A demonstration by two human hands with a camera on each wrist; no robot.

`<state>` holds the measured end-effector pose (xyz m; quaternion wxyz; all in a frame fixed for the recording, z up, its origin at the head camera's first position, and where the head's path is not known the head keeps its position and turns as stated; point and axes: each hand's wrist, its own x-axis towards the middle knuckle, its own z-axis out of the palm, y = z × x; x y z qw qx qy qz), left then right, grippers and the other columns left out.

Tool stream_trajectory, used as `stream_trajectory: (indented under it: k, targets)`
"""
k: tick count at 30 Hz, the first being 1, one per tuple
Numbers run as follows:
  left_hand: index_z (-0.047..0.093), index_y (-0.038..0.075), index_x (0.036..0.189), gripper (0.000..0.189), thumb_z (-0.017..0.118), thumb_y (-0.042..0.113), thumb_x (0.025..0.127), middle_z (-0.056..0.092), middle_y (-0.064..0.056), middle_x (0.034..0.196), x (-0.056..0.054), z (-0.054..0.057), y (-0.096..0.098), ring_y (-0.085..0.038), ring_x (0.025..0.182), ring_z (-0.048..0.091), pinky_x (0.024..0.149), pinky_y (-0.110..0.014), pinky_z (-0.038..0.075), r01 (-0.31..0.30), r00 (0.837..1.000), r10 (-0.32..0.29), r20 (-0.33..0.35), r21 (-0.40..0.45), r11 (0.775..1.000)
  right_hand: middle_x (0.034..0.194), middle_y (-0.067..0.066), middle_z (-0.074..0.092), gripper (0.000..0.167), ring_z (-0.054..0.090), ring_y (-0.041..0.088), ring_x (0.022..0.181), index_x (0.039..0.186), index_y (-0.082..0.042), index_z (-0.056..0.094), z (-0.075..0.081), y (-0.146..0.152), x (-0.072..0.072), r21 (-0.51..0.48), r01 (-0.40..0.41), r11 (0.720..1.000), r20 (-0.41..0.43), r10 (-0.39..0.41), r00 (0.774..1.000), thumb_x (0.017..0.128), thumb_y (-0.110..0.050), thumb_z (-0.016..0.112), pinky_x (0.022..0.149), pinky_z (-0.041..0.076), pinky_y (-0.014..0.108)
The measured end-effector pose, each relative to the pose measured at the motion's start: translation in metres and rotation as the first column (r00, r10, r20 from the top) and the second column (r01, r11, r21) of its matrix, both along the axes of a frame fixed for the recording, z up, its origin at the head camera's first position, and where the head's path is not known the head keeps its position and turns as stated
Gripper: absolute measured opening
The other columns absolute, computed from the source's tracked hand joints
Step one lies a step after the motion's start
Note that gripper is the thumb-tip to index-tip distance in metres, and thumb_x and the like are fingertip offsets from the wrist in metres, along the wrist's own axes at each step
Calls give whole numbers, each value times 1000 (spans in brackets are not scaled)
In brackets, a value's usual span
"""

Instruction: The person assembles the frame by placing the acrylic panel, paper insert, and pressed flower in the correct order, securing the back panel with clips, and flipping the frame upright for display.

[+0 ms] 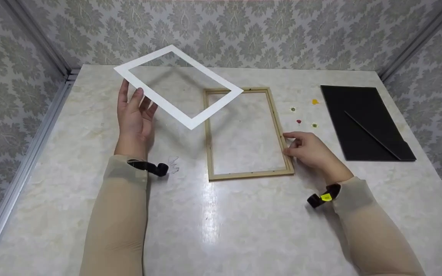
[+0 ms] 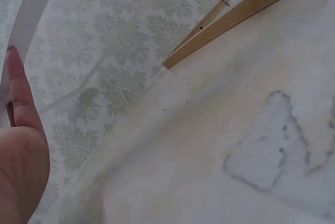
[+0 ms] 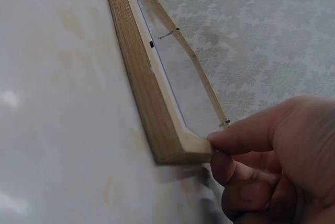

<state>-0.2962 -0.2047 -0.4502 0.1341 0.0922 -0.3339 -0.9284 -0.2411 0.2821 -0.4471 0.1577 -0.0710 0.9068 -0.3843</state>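
Note:
A white rectangular mat (image 1: pixel 205 117) with a large cut-out window is held up in the air, tilted, by my left hand (image 1: pixel 134 115). The thumb and fingers pinch its near left edge; in the left wrist view a strip of the mat (image 2: pixel 32 9) shows above the fingers (image 2: pixel 23 96). A light wooden picture frame (image 1: pixel 249 177) lies on the table, its far left corner overlapped by the mat. My right hand (image 1: pixel 309 149) grips the right side of the frame between thumb and index finger, and its other fingers curl under in the right wrist view.
A black backing board (image 1: pixel 359 130) with a narrow stand leg lies at the right. Between it and the frame are small flowers: yellow (image 1: pixel 315 102), red (image 1: pixel 299 121) and pale green ones (image 1: pixel 314 125). A jagged-edged clear piece (image 1: pixel 173 165) lies beside my left wrist. Patterned walls enclose the table.

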Motion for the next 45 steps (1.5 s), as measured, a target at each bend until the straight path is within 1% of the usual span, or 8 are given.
stream_trajectory:
  k: [8, 14, 19, 25, 31, 36, 42, 45]
  targets:
    - [52, 28, 169, 64, 72, 9, 111, 77, 0, 111, 1, 1, 11, -15, 90, 79, 66, -27, 68, 115, 991, -120, -56, -94, 989, 92, 5, 74, 64, 57, 11, 72, 163, 4, 55, 1, -2, 0, -7, -3, 1000, 0, 3, 1000, 104, -12, 74, 62, 44, 24]
    - [52, 27, 170, 60, 67, 11, 114, 75, -2, 124, 4, 2, 29, -13, 92, 80, 59, -26, 67, 198, 976, -212, -45, -210, 957, 95, 6, 74, 62, 59, 11, 75, 163, 3, 57, 1, -4, 1, 10, 5, 1000, -2, -5, 1000, 105, -11, 75, 64, 46, 23]
    - [50, 25, 171, 59, 64, 10, 115, 73, -3, 129, 6, 4, 46, -13, 100, 80, 63, -30, 69, 270, 956, -292, -20, -328, 905, 92, 6, 76, 62, 57, 9, 72, 160, 4, 60, 1, -6, 4, 0, -27, 1000, -7, 27, 1000, 103, -12, 77, 62, 44, 23]
    - [48, 24, 172, 60, 64, 11, 115, 72, -6, 133, 9, 4, 59, -16, 101, 80, 58, -28, 67, 368, 921, -387, 52, -447, 815, 87, 3, 74, 61, 58, 9, 69, 157, 4, 60, 1, -14, 9, -52, -57, 997, 18, 58, 998, 98, -6, 73, 61, 46, 22]
    - [51, 28, 170, 61, 68, 13, 113, 70, -6, 138, 13, 2, 63, -18, 107, 79, 61, -29, 67, 428, 898, -411, 157, -525, 735, 82, 1, 72, 62, 58, 9, 63, 155, 2, 57, 3, -22, 15, -50, -61, 997, 65, 64, 996, 97, -11, 74, 58, 49, 24]
    - [52, 29, 169, 60, 67, 13, 113, 69, -8, 143, 14, -1, 64, -20, 110, 78, 62, -29, 66, 462, 883, -417, 215, -549, 696, 83, 1, 72, 61, 58, 10, 60, 154, 0, 56, 2, -25, 17, -49, -51, 997, 81, 55, 995, 99, -16, 76, 58, 50, 25]
    - [48, 24, 172, 63, 66, 12, 113, 69, -6, 140, 13, -3, 65, -18, 104, 79, 61, -29, 66, 492, 865, -450, 222, -551, 674, 85, 1, 73, 61, 59, 12, 64, 154, -1, 57, 2, -25, 17, -30, -47, 998, 78, 49, 996, 100, -18, 77, 61, 51, 26]
    - [45, 22, 173, 64, 65, 11, 114, 67, -5, 137, 13, -3, 67, -17, 102, 78, 60, -28, 66, 518, 847, -478, 230, -557, 650, 85, 0, 74, 61, 59, 11, 67, 155, -2, 57, 3, -24, 17, -19, -51, 999, 73, 52, 996, 100, -18, 77, 63, 51, 26]
